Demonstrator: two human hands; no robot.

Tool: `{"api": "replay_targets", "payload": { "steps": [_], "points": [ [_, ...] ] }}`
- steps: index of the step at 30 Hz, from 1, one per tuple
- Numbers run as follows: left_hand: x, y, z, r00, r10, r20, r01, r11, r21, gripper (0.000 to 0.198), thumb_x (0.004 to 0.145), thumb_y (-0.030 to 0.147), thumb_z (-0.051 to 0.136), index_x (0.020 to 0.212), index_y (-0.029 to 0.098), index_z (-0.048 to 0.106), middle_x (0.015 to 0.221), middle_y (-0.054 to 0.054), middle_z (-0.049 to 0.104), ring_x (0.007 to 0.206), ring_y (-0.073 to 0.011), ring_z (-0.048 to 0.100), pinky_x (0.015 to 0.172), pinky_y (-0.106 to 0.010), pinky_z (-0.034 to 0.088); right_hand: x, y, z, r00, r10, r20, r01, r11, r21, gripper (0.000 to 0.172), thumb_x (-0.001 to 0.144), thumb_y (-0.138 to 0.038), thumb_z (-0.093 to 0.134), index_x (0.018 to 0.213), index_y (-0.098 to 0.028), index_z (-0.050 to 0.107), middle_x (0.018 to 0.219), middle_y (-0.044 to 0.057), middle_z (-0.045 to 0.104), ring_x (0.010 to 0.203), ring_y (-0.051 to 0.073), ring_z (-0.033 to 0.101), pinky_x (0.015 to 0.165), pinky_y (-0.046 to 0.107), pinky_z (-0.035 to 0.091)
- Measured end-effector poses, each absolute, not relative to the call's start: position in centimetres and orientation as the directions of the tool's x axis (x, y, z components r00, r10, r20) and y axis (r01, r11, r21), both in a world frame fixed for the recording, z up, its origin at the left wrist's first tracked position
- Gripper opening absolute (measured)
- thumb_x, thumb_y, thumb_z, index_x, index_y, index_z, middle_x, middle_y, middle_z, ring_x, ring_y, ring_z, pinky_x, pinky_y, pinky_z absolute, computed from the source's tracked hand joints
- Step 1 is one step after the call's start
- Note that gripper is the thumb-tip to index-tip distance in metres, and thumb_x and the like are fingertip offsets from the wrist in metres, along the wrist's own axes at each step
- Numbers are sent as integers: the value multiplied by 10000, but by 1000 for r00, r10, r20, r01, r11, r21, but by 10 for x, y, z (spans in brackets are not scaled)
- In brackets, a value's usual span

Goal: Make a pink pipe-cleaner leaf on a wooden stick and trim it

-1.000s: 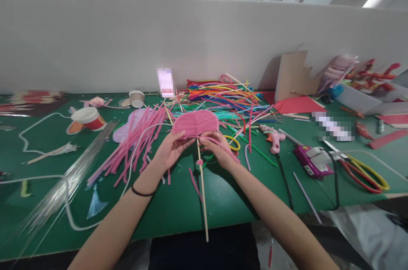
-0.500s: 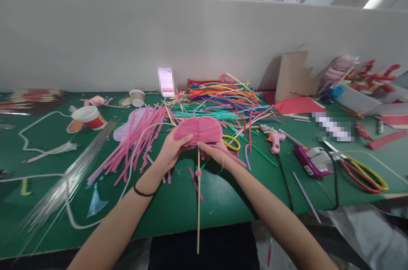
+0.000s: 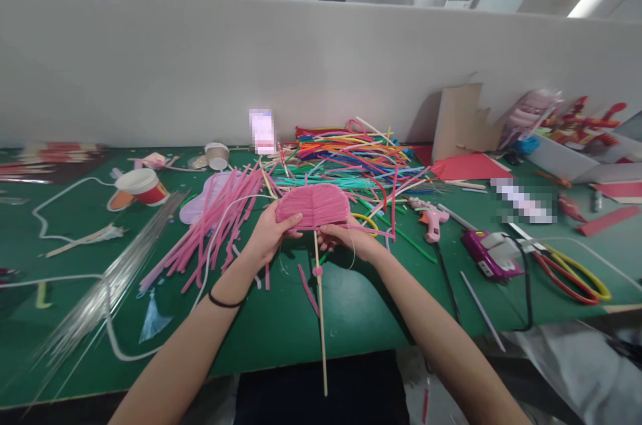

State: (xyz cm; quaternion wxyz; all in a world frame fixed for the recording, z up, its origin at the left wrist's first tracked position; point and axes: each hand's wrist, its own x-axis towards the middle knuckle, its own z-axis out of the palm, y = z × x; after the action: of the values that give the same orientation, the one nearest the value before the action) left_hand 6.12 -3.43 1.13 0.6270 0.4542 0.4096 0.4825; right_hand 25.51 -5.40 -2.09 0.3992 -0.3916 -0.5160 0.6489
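Between my two hands is a pink fan-shaped piece (image 3: 313, 204) made of pipe cleaners laid side by side. A thin wooden stick (image 3: 322, 325) hangs down from its lower edge, with a small pink knot around it. My left hand (image 3: 273, 231) grips the left lower corner, thumb on the front. My right hand (image 3: 351, 241) pinches the lower right edge, where a pink pipe cleaner (image 3: 376, 232) runs out to the right. Some fingers of both hands are hidden behind the piece. A thin pale thread loops beside each hand.
Pink pipe cleaners (image 3: 215, 231) lie left of my hands, and a multicoloured heap (image 3: 351, 151) lies behind. To the right are a pink glue gun (image 3: 432, 219), a purple power strip (image 3: 489, 258) and scissors (image 3: 572, 274). A paper cup (image 3: 143, 186) and clear thin rods (image 3: 110, 285) are on the left.
The stick's lower end has swung a little to the right. My right hand has shifted its fingers along the lower edge, and the loose pipe cleaner end now points more level to the right.
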Motion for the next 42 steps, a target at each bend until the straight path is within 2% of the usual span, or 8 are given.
{"api": "replay_targets", "payload": {
  "steps": [8, 13, 17, 18, 20, 24, 30, 42],
  "points": [
    [43, -26, 23, 284, 943, -170, -152, 220, 964, 499, 637, 145, 815, 1104, 176, 643, 920, -41, 709, 568, -92, 639, 435, -141, 540, 259, -57, -9, -287, 958, -20, -103, -52, -993, 293, 718, -389, 737, 866, -142, 683, 773, 43, 710, 597, 129, 667, 513, 207, 497],
    [18, -20, 21, 330, 903, -274, -88, 318, 944, 492, 636, 108, 815, 1094, 171, 647, 745, -11, 671, 477, -82, 601, 431, -150, 544, 271, -56, -10, -502, 865, -25, 127, 45, -991, 267, 745, -281, 682, 992, -181, 675, 861, 29, 716, 701, 171, 685, 628, 302, 554],
    [12, -20, 9, 259, 933, -250, -97, 283, 954, 464, 643, 127, 811, 1067, 152, 624, 749, -17, 660, 507, -119, 639, 442, -206, 571, 280, -50, -5, -36, 951, 306, 416, 292, -861, 254, 816, -175, 520, 1025, -186, 663, 987, 74, 698, 850, 192, 663, 759, 365, 534],
    [13, -20, 7, 231, 943, -241, -90, 268, 959, 472, 639, 133, 814, 1066, 152, 614, 758, -16, 658, 513, -126, 645, 440, -219, 573, 278, -51, -3, 17, 914, 406, 497, 345, -796, 249, 825, -169, 514, 1022, -188, 664, 1027, 84, 686, 924, 202, 642, 810, 379, 516],
    [15, -21, 4, 190, 956, -224, -59, 239, 969, 512, 636, 144, 817, 1096, 159, 592, 774, -14, 659, 518, -137, 653, 445, -242, 576, 268, -54, 0, -101, 854, 510, 617, 456, -641, 185, 834, -197, 561, 977, -200, 678, 1015, 79, 675, 1003, 219, 590, 908, 408, 463],
    [16, -21, 0, 168, 971, -168, 36, 164, 986, 599, 644, 186, 821, 1184, 173, 561, 741, -7, 671, 439, -138, 628, 424, -247, 540, 238, -61, -1, -452, 775, 443, 710, 612, -347, 161, 843, -299, 632, 965, -208, 683, 989, 88, 646, 1009, 240, 509, 921, 399, 421],
    [10, -17, -15, 118, 992, -49, 182, 27, 983, 569, 636, 248, 827, 1155, 166, 609, 510, 36, 632, 310, -136, 533, 365, -209, 384, 215, -56, -11, -583, 770, 259, 788, 614, -51, 142, 872, -209, 552, 958, -148, 647, 932, 110, 631, 960, 257, 477, 843, 384, 405],
    [8, -11, -18, 134, 989, -65, 110, 50, 993, 550, 613, 195, 827, 1130, 179, 640, 466, 53, 604, 296, -139, 510, 351, -219, 347, 212, -60, -1, -743, 630, 225, 662, 741, 112, 191, 921, -159, 479, 1023, -177, 639, 966, 101, 644, 1015, 242, 491, 907, 403, 400]
  ]
}}
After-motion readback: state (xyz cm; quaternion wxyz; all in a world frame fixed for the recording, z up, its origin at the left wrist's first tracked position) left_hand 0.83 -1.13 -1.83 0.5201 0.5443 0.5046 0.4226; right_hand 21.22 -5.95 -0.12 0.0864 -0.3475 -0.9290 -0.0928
